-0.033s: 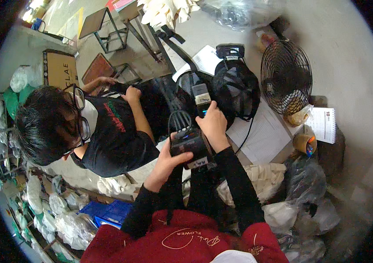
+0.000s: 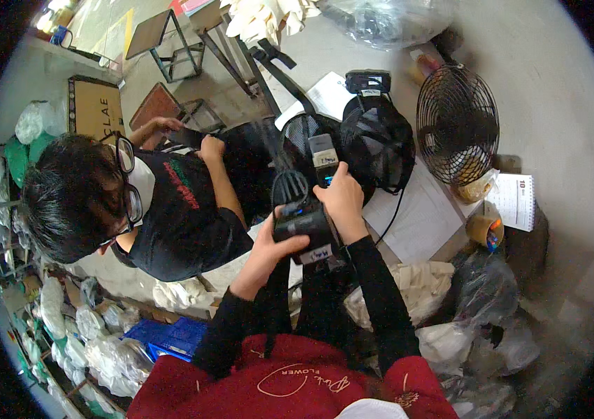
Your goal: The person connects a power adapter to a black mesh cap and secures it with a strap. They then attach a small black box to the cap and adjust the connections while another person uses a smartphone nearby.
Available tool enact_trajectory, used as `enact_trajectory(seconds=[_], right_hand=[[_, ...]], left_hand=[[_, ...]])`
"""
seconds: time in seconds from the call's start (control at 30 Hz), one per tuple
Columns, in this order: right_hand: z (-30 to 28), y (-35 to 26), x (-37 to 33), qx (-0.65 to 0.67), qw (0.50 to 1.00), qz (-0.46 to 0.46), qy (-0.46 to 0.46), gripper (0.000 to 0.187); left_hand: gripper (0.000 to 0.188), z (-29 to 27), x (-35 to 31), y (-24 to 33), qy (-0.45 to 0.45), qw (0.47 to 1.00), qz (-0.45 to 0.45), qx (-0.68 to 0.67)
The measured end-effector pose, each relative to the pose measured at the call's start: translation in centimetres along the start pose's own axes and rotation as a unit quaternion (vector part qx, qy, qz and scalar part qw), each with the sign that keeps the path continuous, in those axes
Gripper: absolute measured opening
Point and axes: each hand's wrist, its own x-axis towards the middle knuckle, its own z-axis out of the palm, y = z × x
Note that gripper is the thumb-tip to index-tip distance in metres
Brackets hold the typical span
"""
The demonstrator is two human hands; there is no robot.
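**Both my hands full: black box [image 2: 302, 230] in one, slim device [image 2: 323, 155] in the other**

In the head view, my left hand [image 2: 262, 255] is closed round the near left side of the black box, thumb laid across its top; the fingers beneath are mostly hidden. The box sits in front of my body, a pale label on its near edge and a small blue glow at its far end.

My right hand [image 2: 342, 208] grasps the slim device just beyond and to the right of the box, thumb on one side and fingers on the other. Its grey end, with a pale label, points away from me, and a blue light shows near my fingertips. I cannot tell whether box and device touch.

A looped black cable [image 2: 290, 188] lies just beyond the box; where it ends I cannot make out. Right of the device is a black mesh bag [image 2: 381, 146], with white papers [image 2: 419, 223] on its near side and a wire-caged fan [image 2: 458, 126] farther right. On my left, a co-worker [image 2: 185, 216] in a dark shirt bends over a dark item [image 2: 193, 137] in their hands.
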Motion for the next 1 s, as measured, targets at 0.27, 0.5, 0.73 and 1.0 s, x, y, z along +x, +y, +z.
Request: enact_trajectory(seconds=[0.27, 0.5, 0.73, 1.0], right_hand=[[-1.2, 2.9, 0.0, 0.031, 0.999, -0.012, 0.016, 0.057], [-2.2, 3.2, -0.9, 0.03, 0.999, 0.022, 0.011, 0.072], [-3.0, 4.2, -0.2, 0.132, 0.989, 0.028, 0.056, 0.069], [-1.0, 6.4, 0.6, 0.244, 0.966, -0.006, 0.087, 0.061]], left_hand=[[0.047, -0.6, 8.8, -0.6, -0.044, 0.997, -0.052, -0.021], [0.056, -1.6, 11.6, -2.6, -0.05, 0.997, -0.026, -0.052], [0.066, -2.3, 12.4, -4.3, -0.019, 0.999, -0.043, -0.008], [0.064, -0.7, 13.4, -5.2, 0.062, 0.987, 0.046, 0.142]])
